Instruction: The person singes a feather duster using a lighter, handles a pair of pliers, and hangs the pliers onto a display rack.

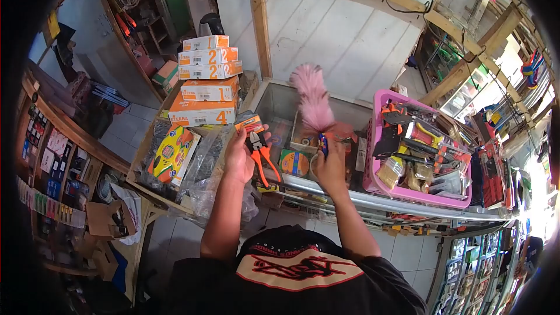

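In my left hand (237,154) is a pair of pliers (261,154) with orange handles, fixed to an orange and black card. The fingers close round the card, and the handles hang down to the right. My right hand (331,166) is wrapped round the blue handle of a pink feather duster (315,99), whose fluffy head points up and away from me. Both hands are above the front edge of a glass display counter (274,96). Under the glass, near my right hand, are boxed goods and a colourful round-patterned pack (294,163).
A pink basket (382,102) full of brushes and tools stands on the counter at right. To the left, orange and white boxes (204,90) are stacked beside a yellow pack (173,154) and clear plastic wrap (204,169). Wire hooks (402,9) project from the wooden frame above.
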Demonstrator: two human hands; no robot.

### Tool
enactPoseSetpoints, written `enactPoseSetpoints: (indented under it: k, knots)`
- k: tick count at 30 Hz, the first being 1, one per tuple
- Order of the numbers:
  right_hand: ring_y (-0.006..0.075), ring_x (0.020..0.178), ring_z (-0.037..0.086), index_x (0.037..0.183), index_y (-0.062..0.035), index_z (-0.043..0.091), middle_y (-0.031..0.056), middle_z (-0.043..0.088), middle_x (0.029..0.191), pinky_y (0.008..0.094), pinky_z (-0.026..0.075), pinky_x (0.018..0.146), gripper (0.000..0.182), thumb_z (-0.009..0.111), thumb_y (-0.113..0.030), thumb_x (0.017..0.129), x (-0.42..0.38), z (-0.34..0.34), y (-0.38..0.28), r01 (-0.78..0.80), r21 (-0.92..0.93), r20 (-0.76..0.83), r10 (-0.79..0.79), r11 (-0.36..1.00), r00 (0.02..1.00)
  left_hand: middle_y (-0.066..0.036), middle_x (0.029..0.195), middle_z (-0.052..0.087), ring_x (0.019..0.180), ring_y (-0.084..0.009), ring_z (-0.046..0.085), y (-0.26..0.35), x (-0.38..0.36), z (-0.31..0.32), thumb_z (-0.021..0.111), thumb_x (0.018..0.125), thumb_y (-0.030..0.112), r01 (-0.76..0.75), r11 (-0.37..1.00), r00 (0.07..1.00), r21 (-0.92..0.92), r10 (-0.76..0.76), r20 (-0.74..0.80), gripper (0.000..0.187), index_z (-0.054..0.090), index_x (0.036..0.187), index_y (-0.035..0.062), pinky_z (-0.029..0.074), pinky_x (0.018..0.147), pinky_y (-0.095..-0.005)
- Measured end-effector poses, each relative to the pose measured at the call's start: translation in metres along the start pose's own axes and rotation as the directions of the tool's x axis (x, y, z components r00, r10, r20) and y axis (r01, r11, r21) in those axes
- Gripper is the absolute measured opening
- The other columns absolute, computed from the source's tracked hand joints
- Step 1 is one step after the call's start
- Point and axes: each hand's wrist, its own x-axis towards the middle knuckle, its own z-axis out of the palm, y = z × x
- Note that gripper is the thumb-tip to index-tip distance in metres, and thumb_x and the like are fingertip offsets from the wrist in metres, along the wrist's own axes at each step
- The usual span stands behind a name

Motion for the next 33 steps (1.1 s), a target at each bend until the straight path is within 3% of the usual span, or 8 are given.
enactPoseSetpoints:
  k: [8, 12, 15, 20, 28, 31, 32, 33]
  knots:
    - [0.0448, 0.124, 0.052, 0.147, 0.0043, 0.056, 0.0250, 0.057, 0.132, 0.0519, 0.043, 0.108, 0.055, 0.072, -0.006, 0.095, 0.005, -0.016, -0.037, 0.168, -0.229, 0.122, -0.143, 0.959, 0.982, -0.018, 0.135, 0.071, 0.116, -0.0290, 0.072, 0.003, -0.020, 0.028, 0.045, 0.118, 0.038, -0.040, 0.997, 0.999, 0.058, 0.040, 0.007, 0.045, 0.056, 0.144, 0.0038, 0.061, 0.097, -0.0475]
    - [0.0398, 0.117, 0.063, 0.160, 0.0027, 0.043, 0.0227, 0.062, 0.131, 0.0427, 0.051, 0.101, 0.073, 0.077, -0.008, 0.096, 0.027, -0.035, -0.071, 0.385, 0.204, 0.176, -0.420, 0.900, 0.890, -0.019, 0.132, 0.072, 0.110, -0.0287, 0.074, 0.028, -0.025, 0.065, 0.046, 0.118, 0.040, -0.137, 0.980, 0.985, 0.147, 0.118, 0.130, 0.046, 0.056, 0.143, 0.0024, 0.062, 0.094, -0.0463]
    - [0.0470, 0.115, 0.064, 0.161, 0.0045, 0.039, 0.0281, 0.059, 0.137, 0.0505, 0.053, 0.099, 0.080, 0.079, -0.009, 0.093, 0.038, -0.068, -0.121, 0.273, 0.463, 0.261, -0.424, 0.843, 0.867, -0.017, 0.125, 0.073, 0.106, -0.0282, 0.075, 0.052, -0.028, 0.104, 0.048, 0.117, 0.040, -0.221, 0.964, 0.964, 0.147, 0.193, 0.180, 0.047, 0.057, 0.142, 0.0007, 0.062, 0.095, -0.0464]
    - [0.0494, 0.123, 0.063, 0.174, -0.0050, 0.009, 0.0269, 0.054, 0.148, 0.0516, 0.056, 0.100, 0.106, 0.078, -0.006, 0.093, 0.048, -0.101, -0.163, 0.429, 0.489, 0.158, -0.561, 0.760, 0.813, -0.013, 0.121, 0.073, 0.110, -0.0257, 0.075, 0.091, -0.043, 0.157, 0.049, 0.118, 0.034, -0.340, 0.936, 0.914, 0.090, 0.307, 0.266, 0.040, 0.057, 0.140, 0.0018, 0.062, 0.097, -0.0448]
    - [0.0596, 0.125, 0.059, 0.173, -0.0054, 0.010, 0.0327, 0.047, 0.154, 0.0579, 0.056, 0.099, 0.101, 0.073, 0.000, 0.094, 0.055, -0.198, -0.211, 0.474, 0.246, 0.341, -0.533, 0.846, 0.774, -0.010, 0.133, 0.070, 0.117, -0.0217, 0.071, 0.122, -0.053, 0.202, 0.048, 0.118, 0.034, -0.381, 0.923, 0.808, 0.049, 0.307, 0.504, 0.039, 0.056, 0.143, 0.0043, 0.058, 0.102, -0.0396]
    - [0.0621, 0.124, 0.058, 0.172, -0.0032, 0.010, 0.0374, 0.047, 0.152, 0.0598, 0.054, 0.102, 0.097, 0.070, -0.002, 0.096, 0.059, -0.234, -0.212, 0.471, 0.347, 0.353, -0.578, 0.811, 0.736, -0.010, 0.126, 0.072, 0.117, -0.0177, 0.070, 0.127, -0.064, 0.230, 0.045, 0.120, 0.030, -0.449, 0.890, 0.748, 0.082, 0.324, 0.579, 0.038, 0.059, 0.139, 0.0010, 0.055, 0.106, -0.0362]
    - [0.0451, 0.108, 0.071, 0.172, -0.0033, 0.018, 0.0328, 0.065, 0.130, 0.0470, 0.058, 0.091, 0.092, 0.072, -0.005, 0.098, 0.063, -0.236, -0.209, 0.554, 0.292, 0.261, -0.622, 0.780, 0.738, -0.010, 0.127, 0.072, 0.117, -0.0171, 0.070, 0.129, -0.059, 0.231, 0.045, 0.120, 0.031, -0.465, 0.880, 0.715, 0.094, 0.311, 0.627, 0.038, 0.060, 0.139, 0.0014, 0.055, 0.106, -0.0361]
    - [0.0434, 0.101, 0.072, 0.172, -0.0036, 0.018, 0.0317, 0.066, 0.126, 0.0464, 0.058, 0.087, 0.091, 0.071, -0.005, 0.098, 0.068, -0.242, -0.212, 0.540, 0.271, 0.266, -0.601, 0.797, 0.754, -0.009, 0.127, 0.072, 0.118, -0.0166, 0.070, 0.132, -0.057, 0.233, 0.045, 0.120, 0.032, -0.482, 0.870, 0.679, 0.102, 0.298, 0.671, 0.038, 0.060, 0.138, 0.0019, 0.055, 0.106, -0.0359]
